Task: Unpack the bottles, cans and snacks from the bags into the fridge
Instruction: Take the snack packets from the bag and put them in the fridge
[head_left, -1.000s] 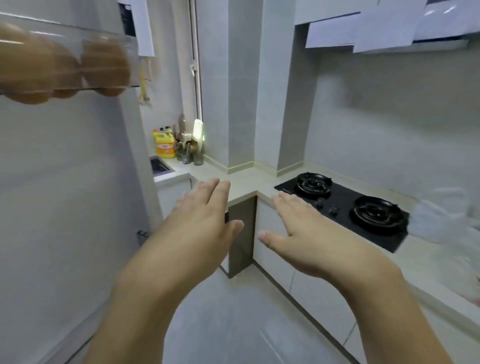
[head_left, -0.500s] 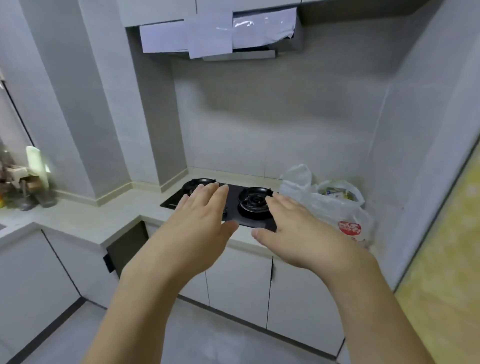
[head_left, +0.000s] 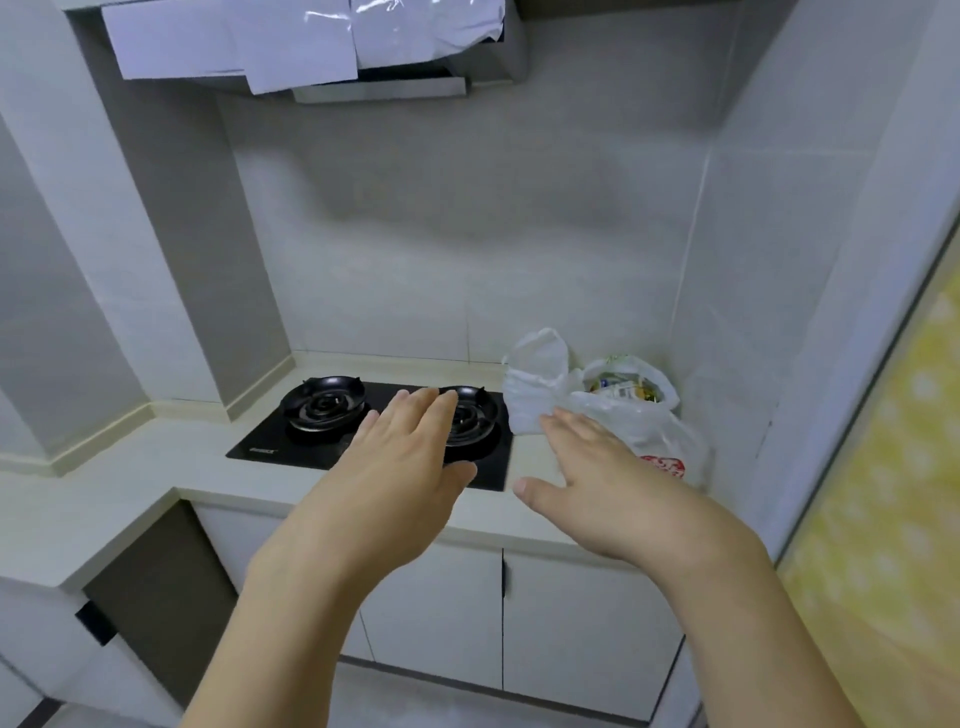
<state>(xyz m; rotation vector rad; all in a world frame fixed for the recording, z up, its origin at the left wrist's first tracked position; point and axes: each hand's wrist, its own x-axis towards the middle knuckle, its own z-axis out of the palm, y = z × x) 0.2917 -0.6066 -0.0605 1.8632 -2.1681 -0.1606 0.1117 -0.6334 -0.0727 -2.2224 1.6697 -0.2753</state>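
Reaching forward over the counter (head_left: 156, 499), both hands are palm down with fingers straight and spread, holding nothing. The left hand (head_left: 400, 467) hovers in front of the hob (head_left: 260, 447), covering part of its right burner. The right hand (head_left: 597, 478) is just before the bags (head_left: 644, 426), fingertips (head_left: 550, 418) overlapping the white plastic; contact cannot be told. The bags sit in the counter's right corner, packets (head_left: 621, 387) showing in one's open mouth.

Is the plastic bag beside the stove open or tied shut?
Open: the plastic bag gapes at its top, and packaged items show inside its mouth.
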